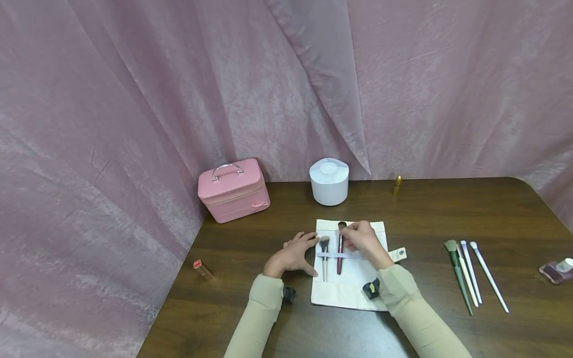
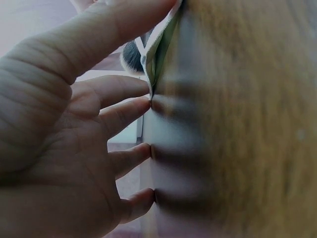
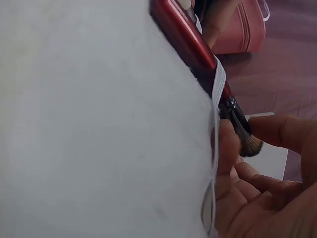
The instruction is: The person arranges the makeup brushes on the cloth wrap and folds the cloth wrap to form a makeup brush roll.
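Observation:
A white fabric brush roll (image 1: 349, 288) lies unrolled on the table with an elastic band (image 3: 218, 82) across it. My right hand (image 1: 363, 240) pinches a red-handled makeup brush (image 3: 185, 34) near its metal collar, just below the dark bristles; the handle passes under the band. Left of it, a light-handled makeup brush (image 1: 324, 263) with a dark head is also tucked under the band. My left hand (image 1: 293, 256) is spread at the roll's left edge, thumb and fingers extended; in the left wrist view its fingertips (image 2: 144, 150) touch the table.
A pink case (image 1: 235, 191) and a white round container (image 1: 329, 186) stand at the back. A gold tube (image 1: 397, 185) is behind the roll, a lipstick (image 1: 203, 270) at the left. Several brushes (image 1: 467, 273) lie right, before a purplish bottle (image 1: 555, 271).

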Tool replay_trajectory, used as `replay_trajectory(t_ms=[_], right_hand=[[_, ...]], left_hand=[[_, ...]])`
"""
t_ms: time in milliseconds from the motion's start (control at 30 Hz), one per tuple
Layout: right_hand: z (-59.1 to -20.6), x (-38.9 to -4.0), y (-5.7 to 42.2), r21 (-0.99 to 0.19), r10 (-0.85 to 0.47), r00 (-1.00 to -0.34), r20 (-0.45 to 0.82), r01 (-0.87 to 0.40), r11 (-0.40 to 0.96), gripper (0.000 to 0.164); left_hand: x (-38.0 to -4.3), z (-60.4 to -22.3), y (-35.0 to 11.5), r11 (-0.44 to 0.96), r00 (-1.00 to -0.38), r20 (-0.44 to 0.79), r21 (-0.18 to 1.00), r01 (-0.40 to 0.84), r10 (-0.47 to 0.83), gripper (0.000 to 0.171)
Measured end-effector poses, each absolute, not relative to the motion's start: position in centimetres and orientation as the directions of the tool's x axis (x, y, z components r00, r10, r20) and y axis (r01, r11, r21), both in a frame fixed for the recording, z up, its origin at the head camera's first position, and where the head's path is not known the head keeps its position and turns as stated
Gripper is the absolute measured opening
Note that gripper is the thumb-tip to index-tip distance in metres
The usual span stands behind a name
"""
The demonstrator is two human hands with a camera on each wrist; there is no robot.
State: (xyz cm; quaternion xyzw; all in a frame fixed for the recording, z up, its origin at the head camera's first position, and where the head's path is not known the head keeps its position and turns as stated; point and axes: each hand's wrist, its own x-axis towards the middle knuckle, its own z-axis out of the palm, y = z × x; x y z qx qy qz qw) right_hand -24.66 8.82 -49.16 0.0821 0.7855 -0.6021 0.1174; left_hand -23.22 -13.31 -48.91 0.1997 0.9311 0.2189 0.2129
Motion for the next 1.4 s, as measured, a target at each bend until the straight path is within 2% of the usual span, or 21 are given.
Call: replay_trajectory(t_ms=[433,900,1100,1400], right_hand=[[-49.1,-24.2,8.9,-0.868,-0.008,-0.953,-0.302,0.271,0.417,0.022],[-48.8,-24.0,8.8,-0.733,-0.07,-0.967,-0.246,0.138,0.666,0.038],[-48.6,-23.6,8.8,-0.706,-0.1,-0.967,-0.233,0.097,0.702,0.044],[-48.4,-23.3,8.8,-0.684,-0.1,-0.963,-0.249,0.102,0.722,0.047]], left_hand=[[-23.3,-49.2,-13.3,0.823,-0.83,-0.306,0.493,0.282,0.467,0.096],[-23.3,-48.9,-13.3,0.82,-0.824,-0.317,0.503,0.274,0.469,0.096],[-23.4,-49.0,-13.2,0.822,-0.822,-0.319,0.496,0.279,0.472,0.095],[-23.3,-48.8,-13.3,0.818,-0.819,-0.315,0.499,0.287,0.48,0.097]])
